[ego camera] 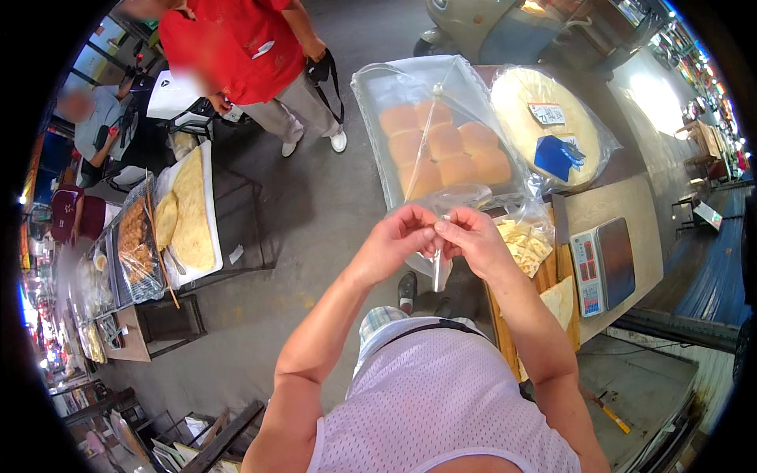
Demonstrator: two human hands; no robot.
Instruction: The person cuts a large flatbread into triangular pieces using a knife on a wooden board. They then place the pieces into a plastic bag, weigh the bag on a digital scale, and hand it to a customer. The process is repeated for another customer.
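My left hand [403,232] and my right hand [471,237] meet in front of my body, each pinching a thin clear plastic bag [439,273] between thumb and fingers. Part of the film hangs below my hands, and more spreads out above them. Whether anything is inside it, I cannot tell. Just right of my right hand lie cut pieces of flatbread [525,247] in clear plastic, on a wooden cutting board [566,260]. Beyond my hands, golden bread buns [445,142] sit in a tray [374,127] under a clear mesh-edged food cover [423,151].
A large round flatbread [514,109] in plastic bears a price card and a blue item. At right stands a digital scale [602,266]. A person in a red shirt [230,47] stands opposite. Left, a stand holds flatbread on a white tray [210,207] and fried food [137,242].
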